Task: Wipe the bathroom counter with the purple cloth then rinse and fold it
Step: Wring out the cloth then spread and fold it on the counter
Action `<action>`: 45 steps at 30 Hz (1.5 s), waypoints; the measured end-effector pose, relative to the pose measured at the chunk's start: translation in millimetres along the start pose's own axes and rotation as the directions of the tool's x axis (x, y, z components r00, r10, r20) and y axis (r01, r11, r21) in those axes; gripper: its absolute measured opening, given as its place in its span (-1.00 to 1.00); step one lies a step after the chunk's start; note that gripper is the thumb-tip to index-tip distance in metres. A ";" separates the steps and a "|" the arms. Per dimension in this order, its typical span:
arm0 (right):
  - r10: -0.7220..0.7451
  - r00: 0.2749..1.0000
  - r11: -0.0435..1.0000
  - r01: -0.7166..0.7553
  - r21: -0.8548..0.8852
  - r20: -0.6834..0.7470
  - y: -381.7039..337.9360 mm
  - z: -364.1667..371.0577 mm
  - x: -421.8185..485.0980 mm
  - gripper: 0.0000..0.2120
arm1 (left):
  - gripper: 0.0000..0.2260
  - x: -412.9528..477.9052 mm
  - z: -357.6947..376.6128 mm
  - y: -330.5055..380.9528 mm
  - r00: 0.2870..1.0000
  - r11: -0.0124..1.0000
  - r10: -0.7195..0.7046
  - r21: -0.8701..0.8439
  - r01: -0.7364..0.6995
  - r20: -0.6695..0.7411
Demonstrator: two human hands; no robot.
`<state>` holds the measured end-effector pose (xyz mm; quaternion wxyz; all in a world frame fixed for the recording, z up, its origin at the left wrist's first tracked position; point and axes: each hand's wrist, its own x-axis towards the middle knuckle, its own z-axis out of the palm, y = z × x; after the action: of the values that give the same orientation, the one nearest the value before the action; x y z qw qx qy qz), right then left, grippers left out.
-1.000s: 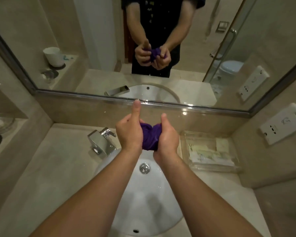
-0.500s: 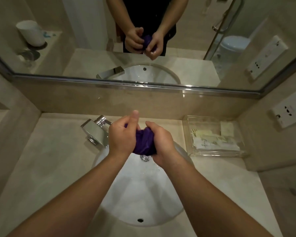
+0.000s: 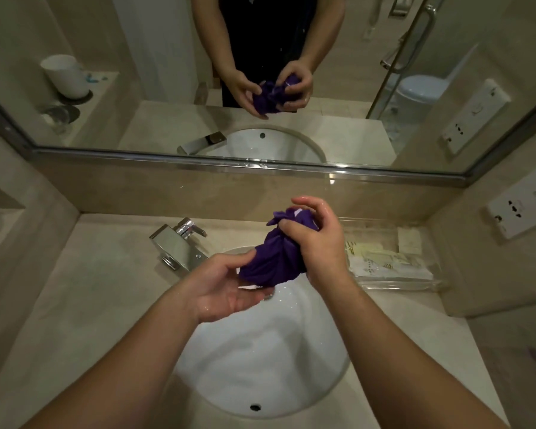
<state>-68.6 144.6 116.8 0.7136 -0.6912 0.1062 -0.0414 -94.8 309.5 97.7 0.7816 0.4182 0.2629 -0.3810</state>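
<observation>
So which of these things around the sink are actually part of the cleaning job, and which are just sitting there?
In the job: crumpled purple cloth, gripped by the right hand; left hand, open beneath it; white round basin; chrome tap; beige stone counter.

Just lying about: clear plastic tray of sachets; white wall socket; wall mirror.

Bare forearms [image 3: 130, 360], wet left grip [image 3: 226, 289], wet right grip [image 3: 316, 243], dark top [image 3: 260, 32] in mirror [image 3: 155, 88]
</observation>
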 end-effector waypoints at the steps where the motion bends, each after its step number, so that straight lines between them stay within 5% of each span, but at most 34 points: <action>1: -0.038 0.998 0.999 0.038 0.005 0.045 -2.4 -1.8 1.9 -0.72 | -0.64 0.0 1.2 2.7 0.999 0.997 0.014 -0.074 -0.011 0.032; 5: -0.107 0.977 0.968 0.145 -0.205 0.187 -14.0 -7.2 -0.5 -0.86 | -0.45 9.3 20.6 9.8 0.999 0.960 0.011 -0.281 0.001 0.044; 8: -0.087 0.957 0.879 0.204 -0.430 0.276 -23.2 -10.9 -4.7 -0.83 | -0.37 18.9 33.4 16.1 0.998 0.964 -0.018 -0.266 0.002 -0.058; 12: -0.228 0.926 0.733 0.366 -0.574 0.300 -30.9 -3.9 -19.1 -0.96 | -0.45 20.1 48.6 12.2 0.999 0.969 -0.047 -0.243 0.043 -0.011; 17: -0.303 0.899 0.626 0.438 -0.645 0.316 -21.2 -10.0 -20.1 -0.75 | -0.79 26.1 66.0 -4.8 1.000 0.980 0.019 -0.198 -0.021 -0.014; 20: -0.381 0.910 0.715 0.404 -0.571 0.165 -10.6 -10.2 -20.0 -0.95 | -0.72 31.6 67.7 -11.6 0.992 0.964 0.120 -0.234 -0.127 -0.044; 23: -0.196 0.970 0.935 0.141 -0.325 -0.143 -5.0 -1.6 -20.4 -0.63 | -0.51 39.5 69.9 -19.2 0.900 0.891 0.359 -0.197 -0.409 -0.247; 26: 0.108 0.949 0.990 -0.131 -0.059 -0.297 0.5 7.4 -17.7 -0.51 | -0.47 39.8 67.0 -20.6 0.583 0.707 0.699 0.272 -0.653 -0.416; 30: 0.497 0.852 0.865 -0.472 0.170 -0.162 11.3 22.1 -4.1 -0.65 | -0.55 40.2 42.1 -13.8 0.275 0.260 0.957 0.674 -0.692 -0.087; 35: 0.671 0.736 0.707 -0.671 0.224 0.085 22.1 27.1 3.8 -0.89 | -0.59 39.1 26.0 1.0 0.189 -0.094 0.937 0.734 -0.673 0.293; 38: 0.712 0.686 0.651 -0.725 0.225 0.150 29.5 30.2 0.9 -0.85 | -0.59 42.4 18.3 4.8 0.196 -0.193 0.895 0.744 -0.640 0.401; 41: 0.694 0.715 0.680 -0.691 0.245 0.091 39.6 34.5 -1.5 -0.84 | -0.58 50.0 8.2 2.1 0.233 -0.129 0.910 0.768 -0.627 0.342; 45: 0.550 0.832 0.819 -0.521 0.243 -0.070 33.3 35.9 -2.5 -0.82 | -0.63 47.8 11.5 3.1 0.363 0.258 0.932 0.745 -0.615 -0.023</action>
<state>-66.5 181.5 84.7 0.7572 -0.5481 0.3402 0.1026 -63.9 282.8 70.1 0.5848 0.8003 0.0459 0.1245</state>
